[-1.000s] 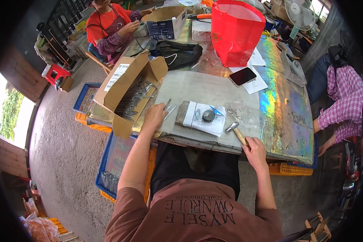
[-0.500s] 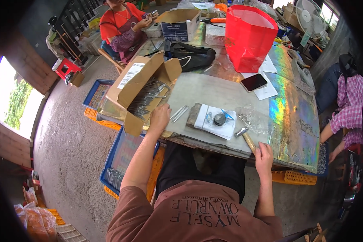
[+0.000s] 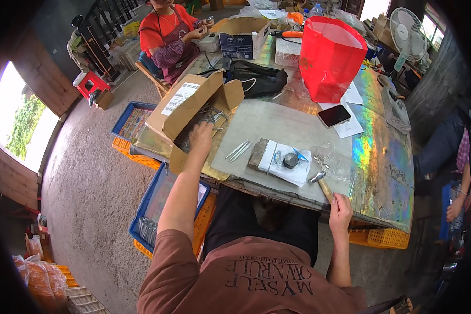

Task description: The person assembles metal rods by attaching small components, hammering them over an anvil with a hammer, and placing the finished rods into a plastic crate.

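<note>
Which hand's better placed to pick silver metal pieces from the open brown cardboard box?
Probably the left hand: it reaches into the box, while the right hand grips the wooden-handled hammer.

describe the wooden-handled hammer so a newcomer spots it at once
Find the large rainbow-tinted table. At its near edge, right of the white papers under a dark round block, the person's right hand holds the silver-headed hammer. Its pale wooden handle sets it apart from the thin silvery rods left of the papers.

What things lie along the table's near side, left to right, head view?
Open cardboard box → loose metal rods → dark round piece → hammer.
</note>
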Tool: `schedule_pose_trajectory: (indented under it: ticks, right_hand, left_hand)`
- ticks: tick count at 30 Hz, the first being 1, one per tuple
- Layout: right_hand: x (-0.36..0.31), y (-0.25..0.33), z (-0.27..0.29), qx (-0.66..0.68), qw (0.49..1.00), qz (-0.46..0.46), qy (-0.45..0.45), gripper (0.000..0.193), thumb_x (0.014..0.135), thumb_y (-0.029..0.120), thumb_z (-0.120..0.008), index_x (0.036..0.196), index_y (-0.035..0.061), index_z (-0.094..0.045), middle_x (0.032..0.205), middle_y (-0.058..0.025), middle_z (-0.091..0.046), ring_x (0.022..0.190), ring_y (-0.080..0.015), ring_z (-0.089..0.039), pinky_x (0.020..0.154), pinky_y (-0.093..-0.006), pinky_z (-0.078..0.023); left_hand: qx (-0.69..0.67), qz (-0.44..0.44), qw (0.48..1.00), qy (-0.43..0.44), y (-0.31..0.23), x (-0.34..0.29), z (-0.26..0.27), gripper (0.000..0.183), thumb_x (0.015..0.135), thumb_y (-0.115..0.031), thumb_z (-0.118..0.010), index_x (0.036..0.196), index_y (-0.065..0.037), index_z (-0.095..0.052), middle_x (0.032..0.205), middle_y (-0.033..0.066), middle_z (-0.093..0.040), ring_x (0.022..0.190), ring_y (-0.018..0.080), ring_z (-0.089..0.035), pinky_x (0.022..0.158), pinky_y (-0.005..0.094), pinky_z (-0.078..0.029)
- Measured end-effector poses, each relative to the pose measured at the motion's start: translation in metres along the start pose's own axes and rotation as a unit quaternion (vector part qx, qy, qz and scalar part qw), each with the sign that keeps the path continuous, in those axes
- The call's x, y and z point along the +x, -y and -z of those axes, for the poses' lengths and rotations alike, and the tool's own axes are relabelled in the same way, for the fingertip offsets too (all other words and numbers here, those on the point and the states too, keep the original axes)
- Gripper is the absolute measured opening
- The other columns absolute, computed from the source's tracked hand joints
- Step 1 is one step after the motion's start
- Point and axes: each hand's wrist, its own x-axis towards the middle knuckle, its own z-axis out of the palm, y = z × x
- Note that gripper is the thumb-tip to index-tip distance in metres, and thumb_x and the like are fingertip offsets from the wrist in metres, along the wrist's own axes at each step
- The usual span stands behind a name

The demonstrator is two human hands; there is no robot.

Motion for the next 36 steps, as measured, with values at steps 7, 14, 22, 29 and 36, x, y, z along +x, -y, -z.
schedule_pose_trajectory:
  ticks: [7, 14, 22, 29, 36]
  right_hand:
    - [-0.003, 0.001, -0.002, -0.001, 1.0, -0.017, 0.012, 0.015, 0.08, 0.003, -0.05, 0.091, -0.0042, -0.056, 0.081, -0.0154, -0.055, 0.073, -0.0283, -0.053, 0.065, -0.0333, -0.043]
    - [-0.002, 0.005, -0.003, 0.009, 0.999, -0.03, 0.012, 0.015, 0.079, 0.002, -0.05, 0.091, -0.0042, -0.056, 0.08, -0.0154, -0.055, 0.073, -0.0282, -0.053, 0.065, -0.0333, -0.043]
    - [-0.001, 0.008, 0.001, 0.006, 0.999, -0.001, -0.037, 0.013, 0.077, 0.001, -0.051, 0.088, -0.0034, -0.057, 0.081, -0.016, -0.056, 0.074, -0.0295, -0.055, 0.066, -0.0342, -0.043]
    - [0.0, 0.034, -0.01, 0.046, 0.997, 0.051, -0.024, 0.01, 0.077, 0.0, -0.054, 0.085, -0.0033, -0.058, 0.078, -0.0139, -0.057, 0.07, -0.0259, -0.057, 0.062, -0.0294, -0.044]
    - [-0.012, 0.064, -0.024, 0.181, 0.978, -0.025, 0.105, 0.013, 0.079, 0.007, -0.054, 0.088, -0.0021, -0.057, 0.077, -0.0149, -0.058, 0.07, -0.0288, -0.057, 0.062, -0.0315, -0.045]
  left_hand:
    - [0.011, -0.054, 0.998, -0.003, 0.008, 0.013, -0.019, 0.012, 0.075, -0.007, -0.046, 0.084, -0.009, -0.054, 0.09, 0.0075, -0.051, 0.092, 0.027, -0.048, 0.072, 0.0424, -0.041]
    - [0.006, -0.102, 0.994, -0.044, 0.005, 0.009, -0.01, 0.009, 0.075, -0.008, -0.046, 0.082, -0.009, -0.051, 0.085, 0.0078, -0.05, 0.087, 0.0272, -0.048, 0.07, 0.0432, -0.04]
    - [-0.239, -0.168, 0.945, -0.144, -0.049, -0.027, 0.037, 0.013, 0.073, -0.005, -0.056, 0.086, -0.005, -0.057, 0.076, 0.0098, -0.057, 0.073, 0.0239, -0.053, 0.064, 0.0343, -0.041]
    - [-0.69, 0.058, 0.667, 0.275, -0.121, -0.092, 0.068, 0.005, 0.079, -0.007, -0.058, 0.081, -0.002, -0.058, 0.062, -0.0042, -0.053, 0.054, 0.0018, -0.046, 0.047, 0.0154, -0.034]
    - [-0.77, 0.068, 0.548, 0.319, -0.176, -0.126, 0.052, 0.008, 0.079, -0.007, -0.06, 0.084, -0.002, -0.056, 0.073, 0.0037, -0.06, 0.058, 0.0045, -0.051, 0.048, 0.0152, -0.039]
